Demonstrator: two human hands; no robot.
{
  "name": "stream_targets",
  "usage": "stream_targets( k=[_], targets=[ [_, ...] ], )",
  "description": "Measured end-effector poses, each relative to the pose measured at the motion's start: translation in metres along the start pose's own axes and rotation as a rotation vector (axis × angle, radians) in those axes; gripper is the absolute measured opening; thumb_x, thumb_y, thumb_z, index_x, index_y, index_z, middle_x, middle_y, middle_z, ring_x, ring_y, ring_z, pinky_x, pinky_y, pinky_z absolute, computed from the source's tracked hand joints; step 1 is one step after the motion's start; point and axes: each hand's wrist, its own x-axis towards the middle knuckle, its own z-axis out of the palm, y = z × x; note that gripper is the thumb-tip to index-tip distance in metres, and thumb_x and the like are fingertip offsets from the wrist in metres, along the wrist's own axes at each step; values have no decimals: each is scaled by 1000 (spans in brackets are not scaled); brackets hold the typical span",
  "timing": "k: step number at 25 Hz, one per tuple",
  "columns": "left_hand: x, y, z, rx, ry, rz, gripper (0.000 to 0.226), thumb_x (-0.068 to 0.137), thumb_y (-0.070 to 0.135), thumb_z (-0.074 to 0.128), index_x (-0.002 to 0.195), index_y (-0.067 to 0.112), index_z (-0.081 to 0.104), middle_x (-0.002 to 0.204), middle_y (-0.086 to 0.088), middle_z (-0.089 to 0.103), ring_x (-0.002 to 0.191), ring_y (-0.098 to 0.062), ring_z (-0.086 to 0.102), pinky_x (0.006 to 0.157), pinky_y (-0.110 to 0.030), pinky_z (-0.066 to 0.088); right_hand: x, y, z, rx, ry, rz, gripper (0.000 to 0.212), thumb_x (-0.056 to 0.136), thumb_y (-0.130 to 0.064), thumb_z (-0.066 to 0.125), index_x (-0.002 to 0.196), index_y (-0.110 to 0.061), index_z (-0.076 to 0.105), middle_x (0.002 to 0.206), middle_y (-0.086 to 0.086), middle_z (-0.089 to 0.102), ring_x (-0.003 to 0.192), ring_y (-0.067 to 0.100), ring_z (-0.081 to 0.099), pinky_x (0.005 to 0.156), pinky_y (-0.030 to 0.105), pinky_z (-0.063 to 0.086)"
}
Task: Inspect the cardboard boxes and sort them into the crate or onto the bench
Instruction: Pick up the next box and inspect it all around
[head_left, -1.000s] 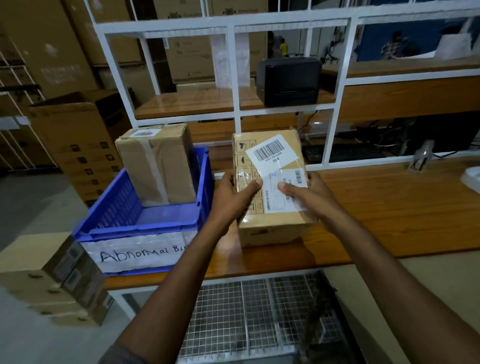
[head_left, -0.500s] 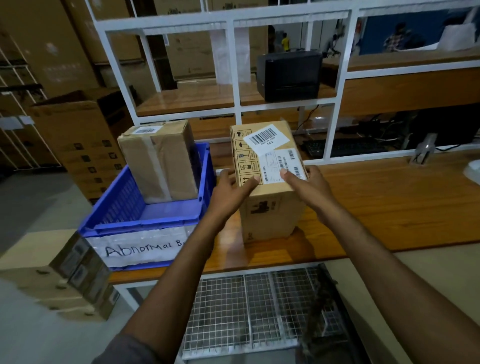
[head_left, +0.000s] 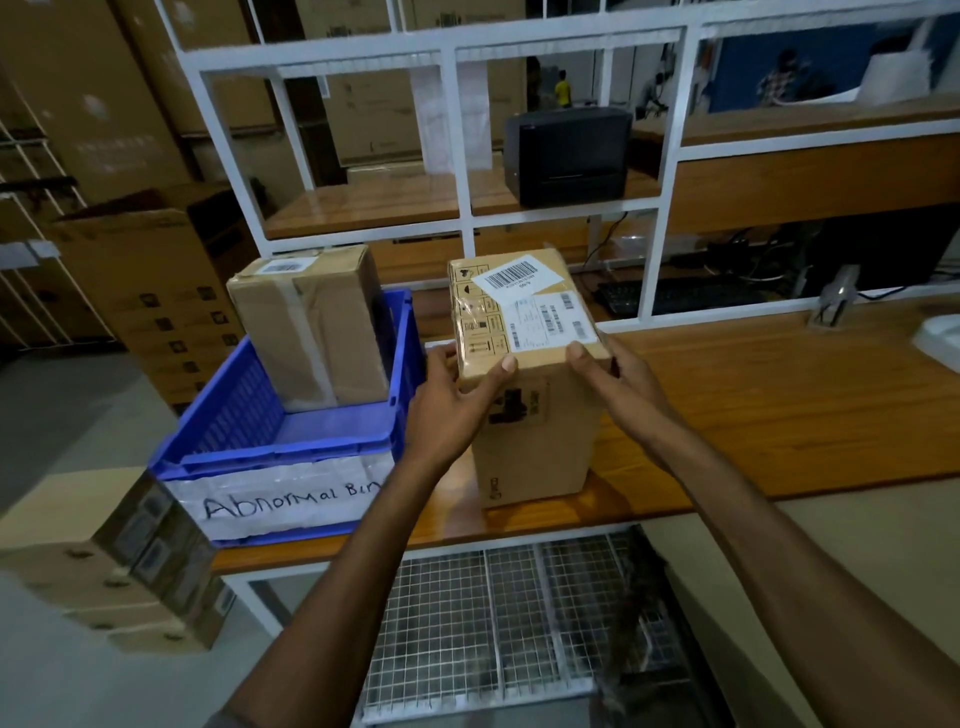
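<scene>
My left hand (head_left: 452, 400) and right hand (head_left: 623, 379) grip the upright box (head_left: 540, 447); uneven release could topple it off the front edge of the bench (head_left: 779, 405).

Head camera, close above bench (head_left: 779, 415), facing forward-down.

The bench (head_left: 779, 415) is showing glossy, varnished wood; the crate (head_left: 234, 415) is looking like ribbed blue plastic; the cardboard box (head_left: 540, 447) is showing matt brown card under white paper labels (head_left: 524, 275).
</scene>
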Motion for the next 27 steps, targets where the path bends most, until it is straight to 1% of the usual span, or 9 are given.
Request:
stream_targets(
  k=[3, 7, 11, 13, 15, 19, 21, 24, 27],
  targets=[
    [2, 6, -7, 193, 84, 71, 83, 81, 84, 65, 146, 36, 46, 133, 10, 70, 112, -7, 70, 90, -40, 62, -5, -12, 5, -150, 93, -85, 65, 90, -76, 56, 142, -38, 55, 122, -21, 67, 108, -1, 62, 83, 28, 55],
    [5, 10, -11, 311, 153, 119, 68, 85, 87, 56, 132, 39, 61, 113, 16, 75, 100, -1, 70, 83, -39, 62, -3, -23, 14, -276, 216, -104, 54, 92, -74, 51, 124, -34, 68, 96, -23, 71, 94, 1, 68, 68, 25, 49],
    [25, 16, -20, 222, 208, 22, 67, 77, 94, 55, 118, 40, 57, 107, 14, 73, 98, -7, 71, 86, -41, 61, 15, -31, 13, -159, 155, -58, 54, 90, -56, 72, 136, -31, 59, 109, -17, 64, 96, 2, 61, 75, 27, 49],
    [35, 11, -24, 152, 151, -51, 78, 68, 97, 60, 120, 39, 54, 116, 11, 73, 105, -10, 71, 92, -48, 60, 22, -27, 12, -114, 125, -36, 60, 88, -48, 77, 139, -28, 54, 116, -14, 63, 103, 8, 61, 79, 29, 49],
    [32, 6, -19, 149, 44, -54, 79, 72, 88, 68, 131, 38, 53, 128, 10, 71, 114, -11, 69, 98, -49, 58, 25, -20, 15, -117, 101, -43, 60, 89, -49, 76, 140, -30, 52, 119, -15, 64, 109, 11, 62, 83, 32, 50],
    [36, 5, -1, 66, 33, 32, 72, 92, 56, 74, 151, 24, 47, 138, 5, 67, 117, -10, 65, 99, -40, 57, 40, -15, 24, -152, 140, -60, 59, 89, -51, 75, 140, -33, 51, 116, -20, 61, 106, 8, 60, 85, 31, 48],
    [40, 6, 4, 50, 77, 34, 71, 95, 53, 71, 152, 22, 44, 139, 4, 66, 116, -11, 65, 95, -31, 56, 47, -14, 23, -139, 126, -19, 60, 88, -54, 75, 139, -33, 51, 116, -20, 62, 107, 8, 61, 85, 31, 50],
    [27, -12, 11, -10, 5, -67, 81, 92, 56, 73, 153, 23, 30, 136, 7, 64, 117, -14, 67, 91, -31, 56, 38, 7, 18, -48, 1, 86, 63, 87, -53, 76, 142, -35, 49, 117, -22, 64, 111, 8, 63, 83, 32, 51],
    [19, -24, 21, -4, 18, -66, 72, 93, 56, 72, 149, 25, 38, 119, 17, 63, 96, 6, 62, 75, -14, 47, 28, 22, 27, -106, 51, 42, 55, 90, -54, 72, 139, -36, 54, 115, -21, 65, 106, 5, 63, 82, 31, 50]
  ],
)
